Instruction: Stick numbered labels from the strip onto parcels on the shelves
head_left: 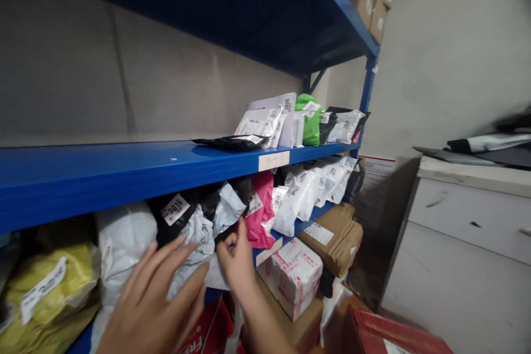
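Observation:
On the lower shelf, packed parcels stand in a row. My left hand [160, 293] has its fingers spread, in front of a crumpled grey bag [197, 232] and below a black parcel [174, 210] labelled 3016. To its right, my right hand [237, 254] is at a black and pale-blue parcel [228, 207], thumb raised and fingers curled; what they grip, if anything, is hidden. Just right of that hand stands a pink parcel [259, 213]. A white bulky bag [124, 243] and a yellow parcel [53, 287] lie at the left.
The blue shelf edge [124, 185] runs above both hands. White [269, 113], green [310, 121] and black parcels rest on that shelf. Boxes [292, 271] sit below at the right. A white cabinet [468, 232] and a red box [390, 332] stand at the right.

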Demonstrator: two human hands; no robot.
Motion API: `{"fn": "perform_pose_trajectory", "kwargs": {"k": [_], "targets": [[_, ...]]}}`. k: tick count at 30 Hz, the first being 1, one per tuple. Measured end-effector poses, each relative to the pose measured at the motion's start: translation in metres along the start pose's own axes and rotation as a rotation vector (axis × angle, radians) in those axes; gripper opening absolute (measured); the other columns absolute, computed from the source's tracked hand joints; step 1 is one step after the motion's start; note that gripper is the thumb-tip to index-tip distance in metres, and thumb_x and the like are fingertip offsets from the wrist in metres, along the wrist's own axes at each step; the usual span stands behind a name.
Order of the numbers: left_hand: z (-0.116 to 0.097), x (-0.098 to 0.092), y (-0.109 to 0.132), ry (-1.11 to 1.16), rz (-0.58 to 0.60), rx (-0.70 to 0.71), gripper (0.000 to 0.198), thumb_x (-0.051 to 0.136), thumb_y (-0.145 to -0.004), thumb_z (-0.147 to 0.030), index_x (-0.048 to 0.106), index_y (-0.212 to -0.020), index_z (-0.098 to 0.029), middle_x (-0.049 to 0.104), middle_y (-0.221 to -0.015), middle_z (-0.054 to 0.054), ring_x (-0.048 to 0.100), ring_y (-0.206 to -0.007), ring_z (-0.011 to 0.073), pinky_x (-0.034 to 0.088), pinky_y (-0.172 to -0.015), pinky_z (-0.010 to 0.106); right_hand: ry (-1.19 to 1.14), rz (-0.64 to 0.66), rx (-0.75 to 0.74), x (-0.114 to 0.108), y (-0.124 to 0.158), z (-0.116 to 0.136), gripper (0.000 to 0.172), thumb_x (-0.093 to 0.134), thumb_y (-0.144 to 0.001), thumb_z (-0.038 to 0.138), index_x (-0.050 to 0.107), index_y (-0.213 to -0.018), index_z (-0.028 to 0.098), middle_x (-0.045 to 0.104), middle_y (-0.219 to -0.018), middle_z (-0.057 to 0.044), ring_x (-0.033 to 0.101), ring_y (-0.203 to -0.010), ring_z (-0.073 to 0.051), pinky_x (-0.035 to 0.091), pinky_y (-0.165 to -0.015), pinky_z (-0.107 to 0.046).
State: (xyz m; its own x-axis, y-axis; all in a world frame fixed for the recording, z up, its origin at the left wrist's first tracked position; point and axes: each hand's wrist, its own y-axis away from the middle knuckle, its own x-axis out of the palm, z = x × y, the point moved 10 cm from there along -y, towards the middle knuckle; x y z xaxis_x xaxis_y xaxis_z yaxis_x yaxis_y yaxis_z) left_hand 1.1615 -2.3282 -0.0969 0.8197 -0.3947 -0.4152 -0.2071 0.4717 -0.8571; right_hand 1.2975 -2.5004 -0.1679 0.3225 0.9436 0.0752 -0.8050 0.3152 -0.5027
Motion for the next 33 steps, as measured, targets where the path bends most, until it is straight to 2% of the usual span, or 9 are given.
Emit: {"fn": "perform_pose_trajectory", "kwargs": {"k": [2,4,8,13,19,23,26,30,33], "targets": [[-0.022,0.022,-0.036,-0.131,0.066,0.105,0.032,0.062,-0.076,-0.023,0.062,-0.108,-0.028,0.051,-0.128,0.014,0.045,-0.123,0.0384,0.038,-0.098,0.062,0.067,0.057,-0.013,0.019,-0.002,0.0,0.071,0.049,-0.07,0.02,0.034,-0.139,0.012,0.047,-0.06,0.007,0.049,-0.054,-0.015,0.038,-0.054,-0.026],[-0.015,0.047,-0.071,-0.256,0.146,-0.01,0.029,0.059,-0.078,-0.033,0.066,-0.106,-0.025,0.044,-0.132,0.021,0.044,-0.118,0.0486,0.038,-0.088,0.07,0.106,0.12,-0.038,0.036,-0.001,0.003,0.067,0.049,-0.073,0.02,0.036,-0.139,0.015,0.052,-0.061,0.004,0.051,-0.053,-0.016,0.037,-0.05,-0.026],[0.029,0.086,-0.096,-0.343,0.433,-0.339,0.049,0.043,-0.086,-0.049,0.058,-0.118,-0.016,0.054,-0.096,0.022,0.06,-0.08,0.0364,0.05,-0.067,0.047,0.228,0.243,-0.165,0.057,0.001,0.025,0.06,0.049,-0.074,0.018,0.044,-0.133,0.015,0.068,-0.075,-0.005,0.062,-0.062,-0.022,0.04,-0.051,-0.028],[0.06,0.092,-0.089,-0.368,0.573,-0.471,0.044,0.035,-0.09,-0.038,0.047,-0.122,-0.011,0.055,-0.096,0.019,0.061,-0.083,0.0345,0.05,-0.067,0.042,0.293,0.386,-0.226,0.066,0.002,0.033,0.07,0.05,-0.074,0.02,0.034,-0.142,0.02,0.054,-0.058,0.004,0.056,-0.052,-0.02,0.032,-0.047,-0.027],[0.053,0.078,-0.087,-0.298,0.274,-0.324,0.036,0.036,-0.087,-0.021,0.045,-0.119,-0.006,0.054,-0.104,0.021,0.057,-0.085,0.0329,0.051,-0.072,0.045,0.044,0.156,-0.059,0.021,-0.017,-0.003,0.053,0.05,-0.076,0.02,0.045,-0.129,0.018,0.047,-0.059,0.007,0.046,-0.051,-0.013,0.035,-0.05,-0.023],[0.008,0.073,-0.092,-0.322,0.135,0.033,0.035,0.044,-0.085,-0.017,0.053,-0.119,-0.021,0.043,-0.127,0.02,0.048,-0.108,0.037,0.049,-0.081,0.05,0.034,0.353,-0.157,0.044,-0.009,0.011,0.068,0.051,-0.074,0.014,0.038,-0.14,0.024,0.047,-0.062,0.007,0.047,-0.053,-0.013,0.036,-0.05,-0.023],[0.0,0.077,-0.098,-0.425,0.185,0.0,0.028,0.051,-0.084,-0.035,0.063,-0.105,-0.021,0.05,-0.121,0.019,0.049,-0.099,0.0399,0.048,-0.07,0.051,0.015,0.379,-0.189,0.048,-0.008,0.014,0.067,0.05,-0.072,0.01,0.043,-0.137,0.025,0.051,-0.066,0.005,0.051,-0.058,-0.014,0.04,-0.054,-0.024],[0.003,0.078,-0.102,-0.563,0.227,-0.099,0.022,0.047,-0.086,-0.031,0.065,-0.093,-0.02,0.055,-0.106,0.02,0.051,-0.086,0.0364,0.045,-0.061,0.044,-0.014,0.043,-0.027,0.0,-0.032,-0.021,0.045,0.047,-0.077,0.019,0.05,-0.122,0.017,0.048,-0.063,0.006,0.049,-0.055,-0.014,0.04,-0.055,-0.024],[-0.001,0.077,-0.103,-0.547,0.181,-0.059,0.017,0.05,-0.083,-0.026,0.064,-0.09,-0.02,0.054,-0.11,0.02,0.051,-0.094,0.0389,0.045,-0.067,0.046,0.049,-0.16,0.028,-0.031,-0.045,-0.039,0.053,0.055,-0.078,0.034,0.041,-0.124,0.012,0.045,-0.058,0.009,0.049,-0.055,-0.016,0.04,-0.059,-0.027]]}}
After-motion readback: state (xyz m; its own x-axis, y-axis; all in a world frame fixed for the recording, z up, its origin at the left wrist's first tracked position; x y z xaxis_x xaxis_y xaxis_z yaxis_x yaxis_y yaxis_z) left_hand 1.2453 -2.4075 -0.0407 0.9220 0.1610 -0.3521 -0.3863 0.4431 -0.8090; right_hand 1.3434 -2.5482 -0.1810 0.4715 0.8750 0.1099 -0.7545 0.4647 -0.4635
